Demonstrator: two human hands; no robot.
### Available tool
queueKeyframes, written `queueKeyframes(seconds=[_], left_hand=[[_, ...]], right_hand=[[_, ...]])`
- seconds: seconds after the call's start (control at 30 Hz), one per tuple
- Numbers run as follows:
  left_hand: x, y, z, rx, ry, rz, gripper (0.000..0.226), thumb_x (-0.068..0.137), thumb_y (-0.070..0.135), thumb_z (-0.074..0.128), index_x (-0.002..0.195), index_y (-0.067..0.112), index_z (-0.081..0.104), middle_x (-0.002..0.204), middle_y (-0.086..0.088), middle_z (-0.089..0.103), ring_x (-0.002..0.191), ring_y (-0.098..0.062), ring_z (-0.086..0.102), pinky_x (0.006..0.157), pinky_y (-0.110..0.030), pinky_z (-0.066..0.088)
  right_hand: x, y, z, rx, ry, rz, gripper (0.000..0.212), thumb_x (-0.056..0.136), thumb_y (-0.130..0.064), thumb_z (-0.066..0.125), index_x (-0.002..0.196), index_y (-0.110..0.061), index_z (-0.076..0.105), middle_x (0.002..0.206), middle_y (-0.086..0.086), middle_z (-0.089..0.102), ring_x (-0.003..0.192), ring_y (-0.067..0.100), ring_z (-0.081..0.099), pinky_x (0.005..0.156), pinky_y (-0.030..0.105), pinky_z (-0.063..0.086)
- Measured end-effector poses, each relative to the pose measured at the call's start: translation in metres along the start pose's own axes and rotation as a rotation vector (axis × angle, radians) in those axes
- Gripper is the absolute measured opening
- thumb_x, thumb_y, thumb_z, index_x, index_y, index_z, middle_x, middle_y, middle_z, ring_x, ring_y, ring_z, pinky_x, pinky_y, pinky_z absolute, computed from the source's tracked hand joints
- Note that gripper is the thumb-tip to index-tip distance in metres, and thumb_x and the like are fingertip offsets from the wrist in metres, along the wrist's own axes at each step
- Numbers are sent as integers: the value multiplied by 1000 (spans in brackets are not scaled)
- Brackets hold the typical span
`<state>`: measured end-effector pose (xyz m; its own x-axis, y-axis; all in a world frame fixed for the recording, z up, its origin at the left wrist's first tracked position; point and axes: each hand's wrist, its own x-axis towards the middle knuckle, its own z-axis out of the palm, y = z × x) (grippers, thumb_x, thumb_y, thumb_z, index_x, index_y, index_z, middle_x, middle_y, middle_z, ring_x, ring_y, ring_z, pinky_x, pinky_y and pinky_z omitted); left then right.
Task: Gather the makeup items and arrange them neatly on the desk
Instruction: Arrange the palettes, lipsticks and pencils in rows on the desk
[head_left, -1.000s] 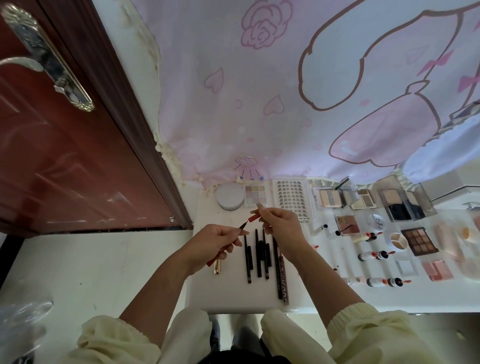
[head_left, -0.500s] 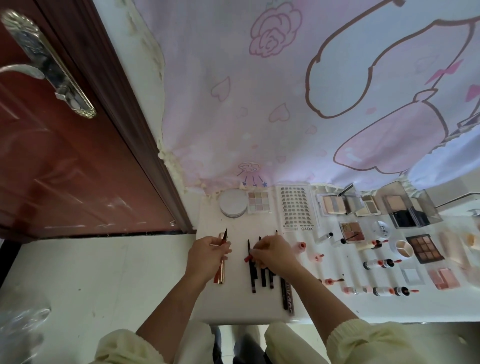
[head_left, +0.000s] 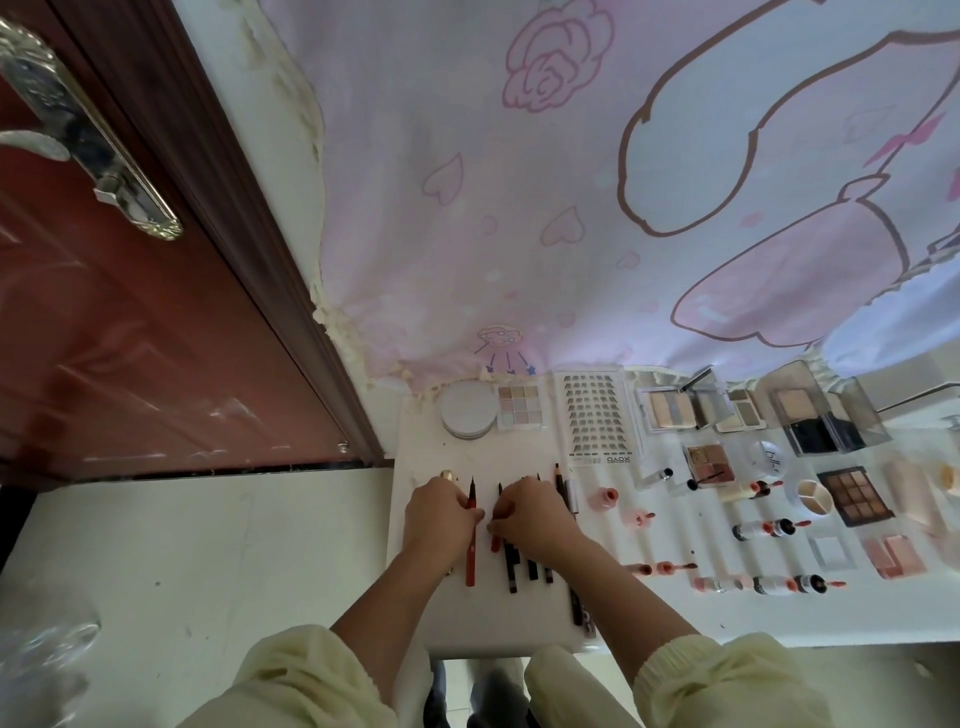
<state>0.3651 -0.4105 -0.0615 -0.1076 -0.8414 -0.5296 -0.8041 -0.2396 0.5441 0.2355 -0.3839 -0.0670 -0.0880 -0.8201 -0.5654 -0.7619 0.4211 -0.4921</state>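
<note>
Left hand (head_left: 439, 519): curled down over red liner pen (head_left: 470, 564), fingertips pinching barrel about mid-length. Right hand (head_left: 532, 514): curled likewise, fingertips nipping short red piece (head_left: 494, 541), apparently the pen's cap, just beside barrel.

Pen flat on desk (head_left: 483, 623), between the two hands, bare dark tip pointing away from body. Judged as the laying-down step: pen being squared parallel to the neighbouring row, cap kept close beside its own pen.

Under and just below right hand: row of black pencils (head_left: 511, 569), parallel, near ends stepped rather than level. Presumably the reference line for the pen.

At left hand's far edge, mostly hidden: gold-capped item (head_left: 448, 474); kind not readable.

Beyond both hands, against hanging cloth (head_left: 467, 208): round white compact (head_left: 467, 415), small pale palette (head_left: 520, 413), lash tray (head_left: 595, 415). Flat, wide pieces at the back, likely to stay clear of the reach path.

Right of right hand, apart: lip tubes (head_left: 605, 494) and further palettes in loose ranks. Sorted by kind, thin sticks nearest for easy grasp.

Capping not yet done.
</note>
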Motion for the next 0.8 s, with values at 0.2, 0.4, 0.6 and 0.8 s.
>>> queueKeyframes(seconds=[0.2, 0.4, 0.6, 0.8], left_hand=[[6, -1, 9, 61, 5, 4, 21, 85, 27, 70, 92, 7, 71, 73, 2, 60, 68, -12, 56, 52, -14, 32], [11, 7, 13, 159, 4, 16, 19, 87, 24, 69, 93, 6, 67, 94, -7, 68, 85, -19, 65, 68, -23, 46], [13, 8, 16, 215, 4, 44, 14, 87, 22, 68, 89, 9, 64, 99, -8, 65, 87, -21, 64, 71, -25, 49], [11, 8, 17, 215, 9, 49, 8, 86, 14, 67, 89, 7, 66, 100, -10, 65, 84, -20, 64, 67, -23, 46]], right_hand=[[-3, 4, 8, 22, 117, -21, 19, 91, -16, 59, 106, -11, 71, 105, 3, 68, 88, 13, 62, 73, 18, 46], [-12, 9, 16, 46, 133, -5, 18, 90, -16, 60, 105, -12, 70, 103, 3, 69, 91, 13, 63, 76, 20, 49], [-15, 11, 20, 81, 147, 1, 18, 89, -12, 60, 104, -11, 71, 102, 4, 70, 87, 13, 62, 73, 18, 48], [-17, 12, 21, 131, 161, 8, 18, 89, -13, 62, 105, -10, 71, 102, 6, 70, 90, 16, 65, 79, 23, 52]])
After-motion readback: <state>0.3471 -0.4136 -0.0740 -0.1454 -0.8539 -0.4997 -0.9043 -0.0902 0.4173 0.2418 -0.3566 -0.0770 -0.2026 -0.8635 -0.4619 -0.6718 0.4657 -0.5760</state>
